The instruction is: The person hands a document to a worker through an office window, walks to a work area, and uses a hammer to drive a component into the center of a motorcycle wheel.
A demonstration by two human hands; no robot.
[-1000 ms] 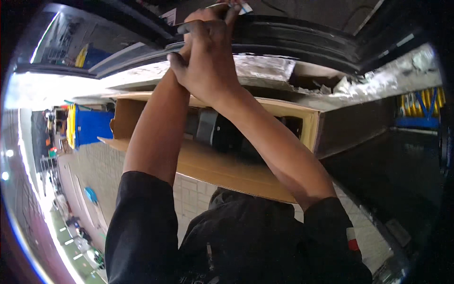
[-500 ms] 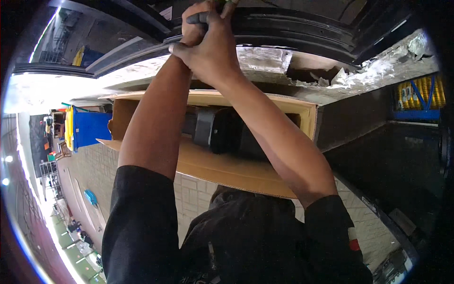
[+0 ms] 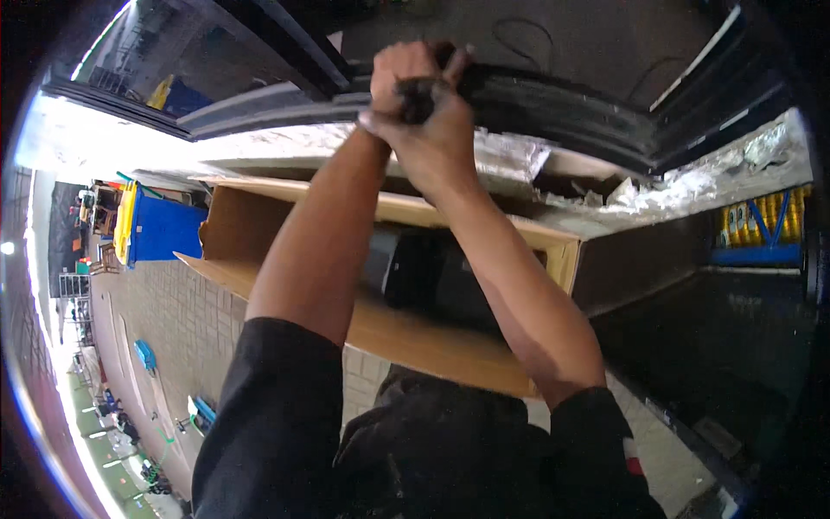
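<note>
Black frame (image 3: 553, 108): I saw left hand (image 3: 398, 78), right hand (image 3: 441, 138) by it.
Fingers (image 3: 406, 56): I couldn't tell their hold.
Cardboard box (image 3: 441, 348): held dark objects (image 3: 411, 272).

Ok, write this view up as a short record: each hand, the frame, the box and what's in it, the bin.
Left hand: in front of the frame; whether it holds anything is unclear
Right hand: overlapping the left hand in view; blurred, grip unclear
Black frame: runs across the upper part of the view
Cardboard box: open, below the hands in view
Box contents: black object, partly hidden
Blue bin: yellow lid, off to the left
</note>
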